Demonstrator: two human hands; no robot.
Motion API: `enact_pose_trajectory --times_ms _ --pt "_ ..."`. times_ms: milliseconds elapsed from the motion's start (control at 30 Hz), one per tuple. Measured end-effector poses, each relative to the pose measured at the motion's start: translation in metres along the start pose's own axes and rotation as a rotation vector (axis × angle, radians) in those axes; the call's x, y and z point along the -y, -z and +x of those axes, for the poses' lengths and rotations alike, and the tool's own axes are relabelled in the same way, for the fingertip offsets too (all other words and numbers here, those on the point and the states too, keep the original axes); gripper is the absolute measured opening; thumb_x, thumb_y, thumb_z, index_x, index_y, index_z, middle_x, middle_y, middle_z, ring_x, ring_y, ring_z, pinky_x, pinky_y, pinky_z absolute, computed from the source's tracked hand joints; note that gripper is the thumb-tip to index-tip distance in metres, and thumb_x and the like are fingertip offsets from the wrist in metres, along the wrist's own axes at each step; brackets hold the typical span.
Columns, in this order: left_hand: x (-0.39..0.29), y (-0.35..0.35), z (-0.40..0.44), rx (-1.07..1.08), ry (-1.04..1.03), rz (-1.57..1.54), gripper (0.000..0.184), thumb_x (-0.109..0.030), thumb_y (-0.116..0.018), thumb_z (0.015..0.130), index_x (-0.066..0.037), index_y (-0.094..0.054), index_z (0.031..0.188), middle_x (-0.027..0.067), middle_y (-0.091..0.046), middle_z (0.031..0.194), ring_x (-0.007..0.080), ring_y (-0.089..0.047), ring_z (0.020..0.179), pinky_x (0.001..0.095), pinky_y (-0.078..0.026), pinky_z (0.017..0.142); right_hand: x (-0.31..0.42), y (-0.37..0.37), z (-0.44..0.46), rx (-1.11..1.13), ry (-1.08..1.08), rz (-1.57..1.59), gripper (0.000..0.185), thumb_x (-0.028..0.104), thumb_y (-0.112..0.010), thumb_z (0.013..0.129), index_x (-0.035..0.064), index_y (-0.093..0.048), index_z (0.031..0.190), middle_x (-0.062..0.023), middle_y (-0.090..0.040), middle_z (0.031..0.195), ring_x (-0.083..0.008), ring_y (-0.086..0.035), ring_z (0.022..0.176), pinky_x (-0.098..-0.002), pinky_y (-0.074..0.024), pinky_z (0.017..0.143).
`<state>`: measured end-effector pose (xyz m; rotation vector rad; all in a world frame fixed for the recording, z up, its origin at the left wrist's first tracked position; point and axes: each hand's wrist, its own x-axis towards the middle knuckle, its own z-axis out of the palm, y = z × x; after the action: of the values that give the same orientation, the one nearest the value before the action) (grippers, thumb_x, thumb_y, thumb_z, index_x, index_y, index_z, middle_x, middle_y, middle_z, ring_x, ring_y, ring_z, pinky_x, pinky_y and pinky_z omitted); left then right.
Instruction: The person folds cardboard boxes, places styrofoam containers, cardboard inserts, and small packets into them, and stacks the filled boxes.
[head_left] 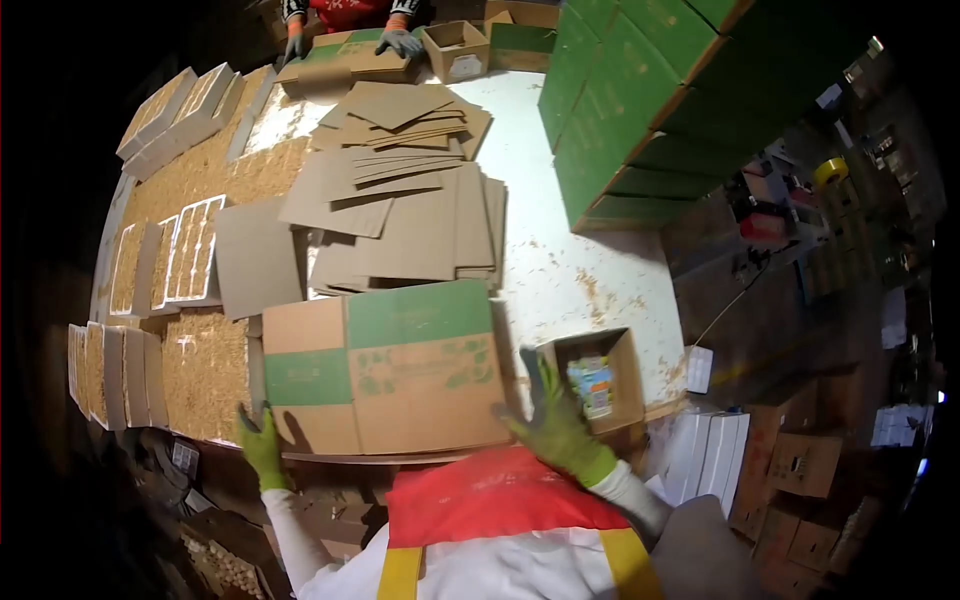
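A folded-flat cardboard carton, brown with green bands and a leaf print, lies on the table edge in front of me. My left hand, in a yellow-green glove, is at its lower left corner with thumb and fingers apart. At the carton's right side my right hand, gloved alike, has its fingers spread; the thumb reaches toward the carton's edge. Beside that hand stands a small open box with a stack of printed cards inside. Behind the carton lies a loose pile of brown cardboard sheets.
Green cartons are stacked high at the back right. White trays with straw-coloured filling line the left side. Across the table, another person's gloved hands rest on a carton. Crumbs lie on the white tabletop.
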<state>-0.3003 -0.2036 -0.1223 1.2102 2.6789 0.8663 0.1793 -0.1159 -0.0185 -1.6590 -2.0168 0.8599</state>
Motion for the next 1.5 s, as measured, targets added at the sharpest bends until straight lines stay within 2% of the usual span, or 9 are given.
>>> enact_pose_trajectory --times_ms 267,367,600,733,933,1133,1300,1433,1500 --pt "-0.034 0.077 -0.028 0.554 -0.306 -0.345 0.108 -0.030 -0.086 0.066 0.008 -0.027 0.148 0.0325 -0.035 0.148 0.0387 -0.033 0.141 0.0414 -0.031 0.113 0.020 -0.085 -0.038 0.027 -0.354 -0.182 0.100 0.060 -0.059 0.086 -0.0123 -0.024 0.146 -0.0358 -0.034 0.145 -0.0520 -0.035 0.133 -0.0506 -0.0333 0.110" --pt "-0.068 0.144 0.016 0.514 -0.753 -0.154 0.083 -0.024 -0.084 0.064 -0.003 -0.048 0.136 0.0267 -0.052 0.133 0.0419 -0.052 0.121 0.0457 -0.045 0.098 0.037 -0.011 -0.033 0.142 0.230 -0.650 0.076 0.056 -0.057 0.090 0.0000 -0.044 0.140 -0.0285 -0.048 0.135 -0.0442 -0.050 0.122 -0.0460 -0.0447 0.100" --pt "-0.181 0.178 0.148 0.654 -0.988 0.302 0.039 -0.030 -0.080 0.070 -0.012 -0.068 0.103 0.0112 -0.070 0.079 0.0226 -0.067 0.073 0.0368 -0.052 0.066 0.184 0.031 0.053 -0.022 0.502 -0.683 0.046 0.042 -0.063 0.088 0.0146 -0.058 0.123 -0.0175 -0.066 0.099 -0.0358 -0.065 0.086 -0.0481 -0.0511 0.073" --pt "-0.253 0.133 0.076 0.274 -1.347 -0.107 0.070 -0.030 -0.082 0.066 -0.005 -0.058 0.126 0.0183 -0.060 0.126 0.0339 -0.056 0.118 0.0484 -0.040 0.101 0.187 0.045 0.093 0.167 0.375 -0.556 0.050 0.050 -0.053 0.094 0.0143 -0.053 0.130 -0.0219 -0.067 0.100 -0.0412 -0.064 0.087 -0.0494 -0.0499 0.081" --pt "-0.220 0.117 -0.010 0.041 -1.185 -0.094 0.071 -0.025 -0.079 0.069 -0.006 -0.053 0.133 0.0147 -0.052 0.135 0.0397 -0.044 0.127 0.0548 -0.029 0.110 0.193 0.067 0.144 0.540 0.125 -0.300 0.053 0.057 -0.058 0.089 0.0180 -0.061 0.125 -0.0155 -0.069 0.107 -0.0357 -0.064 0.100 -0.0418 -0.0494 0.087" --pt "-0.224 0.150 -0.054 0.296 -1.230 -0.319 0.035 -0.021 -0.075 0.070 -0.009 -0.067 0.102 0.0041 -0.067 0.093 0.0274 -0.062 0.084 0.0388 -0.046 0.076 0.225 0.013 0.130 -0.115 0.778 -0.679 0.027 0.039 -0.066 0.082 0.0138 -0.068 0.092 -0.0127 -0.069 0.085 -0.0321 -0.066 0.083 -0.0442 -0.0512 0.073" --pt "-0.223 0.171 -0.003 0.866 -1.367 -0.771 0.050 -0.023 -0.065 0.081 0.000 -0.057 0.125 0.0172 -0.059 0.127 0.0313 -0.061 0.111 0.0466 -0.050 0.092 0.201 -0.010 0.204 0.126 0.807 -0.544 0.037 0.045 -0.069 0.080 0.0106 -0.070 0.094 -0.0155 -0.069 0.083 -0.0365 -0.067 0.081 -0.0482 -0.0514 0.072" --pt "-0.138 0.165 0.067 0.537 -0.728 -0.908 0.051 -0.022 -0.062 0.088 -0.006 -0.054 0.136 0.0148 -0.055 0.137 0.0319 -0.051 0.127 0.0467 -0.048 0.098 0.206 -0.012 0.214 0.119 0.820 -0.532 0.042 0.047 -0.070 0.080 0.0130 -0.068 0.104 -0.0164 -0.068 0.089 -0.0368 -0.065 0.083 -0.0487 -0.0497 0.073" --pt "-0.138 0.108 0.080 0.486 -1.033 -0.590 0.057 -0.026 -0.065 0.084 -0.011 -0.053 0.138 0.0135 -0.052 0.141 0.0314 -0.045 0.135 0.0491 -0.037 0.109 0.210 -0.017 0.218 0.093 0.754 -0.540 0.044 0.047 -0.070 0.081 0.0131 -0.066 0.110 -0.0160 -0.068 0.089 -0.0367 -0.065 0.088 -0.0474 -0.0496 0.075"
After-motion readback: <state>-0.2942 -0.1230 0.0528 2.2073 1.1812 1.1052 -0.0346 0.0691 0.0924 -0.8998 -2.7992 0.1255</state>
